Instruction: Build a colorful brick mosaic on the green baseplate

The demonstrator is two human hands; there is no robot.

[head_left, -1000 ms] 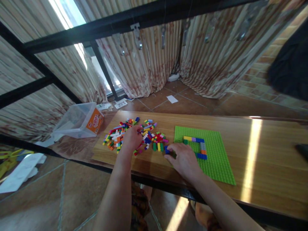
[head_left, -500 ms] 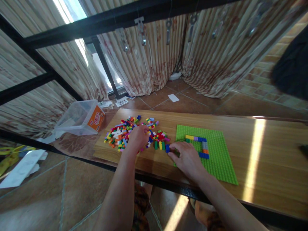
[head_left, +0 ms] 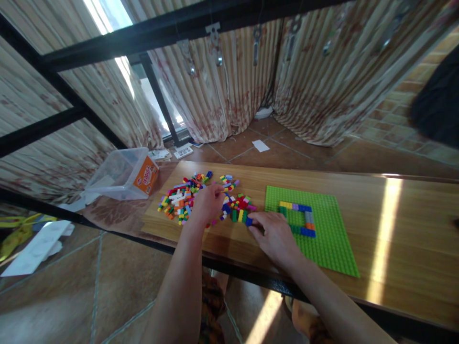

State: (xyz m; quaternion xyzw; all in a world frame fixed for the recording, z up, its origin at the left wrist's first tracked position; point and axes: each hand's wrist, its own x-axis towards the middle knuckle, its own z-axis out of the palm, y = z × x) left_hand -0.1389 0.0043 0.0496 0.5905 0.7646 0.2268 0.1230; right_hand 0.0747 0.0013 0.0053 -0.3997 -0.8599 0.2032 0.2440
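Observation:
My left hand [head_left: 208, 203] is over the loose pile of toy building bricks [head_left: 176, 197], thumb and fingers pinched together; what lies between the fingertips is hidden. My right hand [head_left: 275, 233] pinches a blue brick [head_left: 249, 221] on the tabletop. That blue brick sits right beside a short row of green and yellow bricks [head_left: 240, 216]. To the right lies a green studded baseplate [head_left: 328, 243]. On it a rectangular outline of bricks [head_left: 309, 217] is built in yellow, purple, blue, grey, orange and green, its near left corner partly behind my right hand.
A clear plastic bin [head_left: 120, 174] with an orange label stands beyond the wooden board's [head_left: 405, 229] left end. Black metal bars [head_left: 150, 36] cross above, in front of striped curtains [head_left: 229, 86]. Papers [head_left: 260, 145] lie on the tiled floor.
My right hand has moved slightly left, bringing the blue brick against the green and yellow row. More of the brick outline shows now. My left hand stays over the pile.

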